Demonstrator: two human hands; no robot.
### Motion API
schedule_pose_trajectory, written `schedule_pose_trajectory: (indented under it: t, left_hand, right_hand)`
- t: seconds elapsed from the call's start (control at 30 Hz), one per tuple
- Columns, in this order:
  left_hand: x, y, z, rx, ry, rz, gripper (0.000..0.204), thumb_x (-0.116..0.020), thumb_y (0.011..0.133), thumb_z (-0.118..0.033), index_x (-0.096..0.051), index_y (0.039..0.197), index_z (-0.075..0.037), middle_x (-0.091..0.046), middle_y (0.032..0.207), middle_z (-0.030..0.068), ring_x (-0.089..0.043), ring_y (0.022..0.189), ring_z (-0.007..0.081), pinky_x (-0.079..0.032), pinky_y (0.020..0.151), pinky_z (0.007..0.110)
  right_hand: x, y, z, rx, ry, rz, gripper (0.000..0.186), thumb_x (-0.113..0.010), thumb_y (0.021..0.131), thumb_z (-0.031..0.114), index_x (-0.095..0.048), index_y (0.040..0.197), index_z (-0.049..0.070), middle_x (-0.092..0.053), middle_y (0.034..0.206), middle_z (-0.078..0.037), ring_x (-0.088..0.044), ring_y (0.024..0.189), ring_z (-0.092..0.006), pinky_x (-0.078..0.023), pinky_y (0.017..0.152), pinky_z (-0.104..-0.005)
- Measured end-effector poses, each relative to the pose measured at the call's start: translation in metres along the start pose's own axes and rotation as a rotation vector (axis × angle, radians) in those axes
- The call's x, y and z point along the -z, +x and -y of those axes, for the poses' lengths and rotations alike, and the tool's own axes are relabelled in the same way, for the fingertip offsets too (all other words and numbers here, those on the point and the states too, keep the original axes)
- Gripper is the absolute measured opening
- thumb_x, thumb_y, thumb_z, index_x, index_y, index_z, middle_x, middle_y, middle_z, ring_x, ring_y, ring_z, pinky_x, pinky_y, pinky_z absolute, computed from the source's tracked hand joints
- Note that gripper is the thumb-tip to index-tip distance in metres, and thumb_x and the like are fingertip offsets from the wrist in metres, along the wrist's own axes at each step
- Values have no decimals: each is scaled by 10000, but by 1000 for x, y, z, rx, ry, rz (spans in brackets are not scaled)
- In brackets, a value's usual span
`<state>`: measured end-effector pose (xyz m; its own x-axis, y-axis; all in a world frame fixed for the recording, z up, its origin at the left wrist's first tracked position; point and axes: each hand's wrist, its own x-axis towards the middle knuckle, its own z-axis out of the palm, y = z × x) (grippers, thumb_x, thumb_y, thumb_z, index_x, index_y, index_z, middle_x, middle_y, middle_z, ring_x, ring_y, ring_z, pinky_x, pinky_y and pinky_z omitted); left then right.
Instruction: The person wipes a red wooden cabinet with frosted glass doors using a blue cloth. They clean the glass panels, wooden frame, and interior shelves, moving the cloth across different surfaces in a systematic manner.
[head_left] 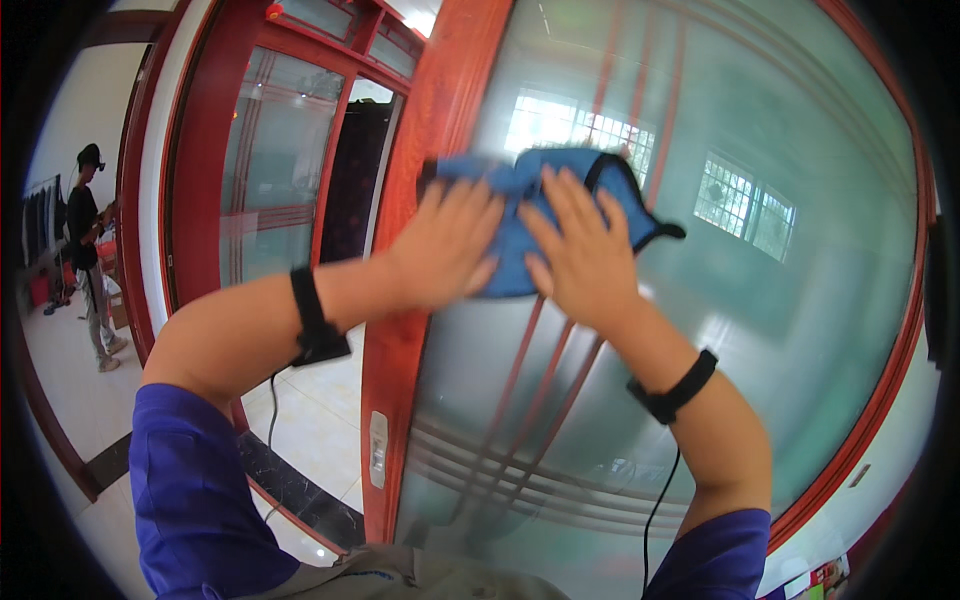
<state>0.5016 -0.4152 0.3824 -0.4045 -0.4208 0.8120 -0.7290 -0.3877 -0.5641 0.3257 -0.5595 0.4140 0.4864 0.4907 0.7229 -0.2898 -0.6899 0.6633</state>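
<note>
A blue cloth (pixel 508 255) with black edging lies against the frosted glass door panel (pixel 780 330), partly over its red wooden frame (pixel 395 375). My left hand (pixel 445 240) presses on the cloth's left part, fingers stretched out and slightly blurred. Beside it, my right hand (pixel 585 245) rests flat on the cloth with spread fingers. The cloth's right side is folded, and a dark corner sticks out past my right hand. Both hands are open, with the palms hidden against the cloth.
A recessed metal door pull (pixel 378 450) sits low in the red frame. To the left, a doorway with a dark floor sill (pixel 310 505) leads to a tiled floor. A person (pixel 88 250) in dark clothes stands at far left. Thin cables hang from both my wrist straps.
</note>
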Motion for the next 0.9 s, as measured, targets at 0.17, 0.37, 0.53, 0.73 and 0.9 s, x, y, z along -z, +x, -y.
schedule_pose_trajectory:
  t: [0.17,0.37,0.53,0.73,0.9]
  left_hand:
    - [20,-39,-84,-196,-202,289,703,-694,781,-406,-490,1257,71,-359,1450,340,-487,1104,361,-385,927,476]
    - [18,25,-131,-298,-240,195,663,-699,773,-396,-505,1224,49,-314,1491,340,-494,1087,350,-391,917,474]
    - [9,127,-141,-201,-219,-55,646,-674,803,-360,-487,1289,21,-323,1498,295,-476,1123,372,-357,974,500]
    - [5,199,-148,-132,-243,-215,680,-624,858,-342,-420,1393,25,-307,1514,270,-440,1209,388,-298,1068,537]
    - [1,232,-159,-99,-274,-306,676,-610,877,-356,-414,1426,-15,-297,1529,256,-411,1284,390,-284,1092,546]
  right_hand:
    - [31,-95,18,121,90,143,479,-710,742,275,-634,1195,139,-431,1493,-162,-390,1394,-278,-274,1093,-502]
    - [75,-141,-27,30,33,187,419,-706,723,206,-646,1130,130,-448,1452,-204,-396,1382,-325,-285,1080,-531]
    - [102,-133,-76,-180,-128,59,475,-693,711,149,-600,1172,81,-443,1422,-227,-383,1371,-361,-309,1077,-588]
    - [122,-122,-141,-215,-251,-68,448,-637,746,134,-584,1190,110,-482,1386,-204,-433,1324,-363,-360,1051,-586]
    - [140,-125,-172,-302,-313,-130,494,-607,751,132,-587,1244,118,-492,1373,-223,-455,1298,-385,-366,1055,-548]
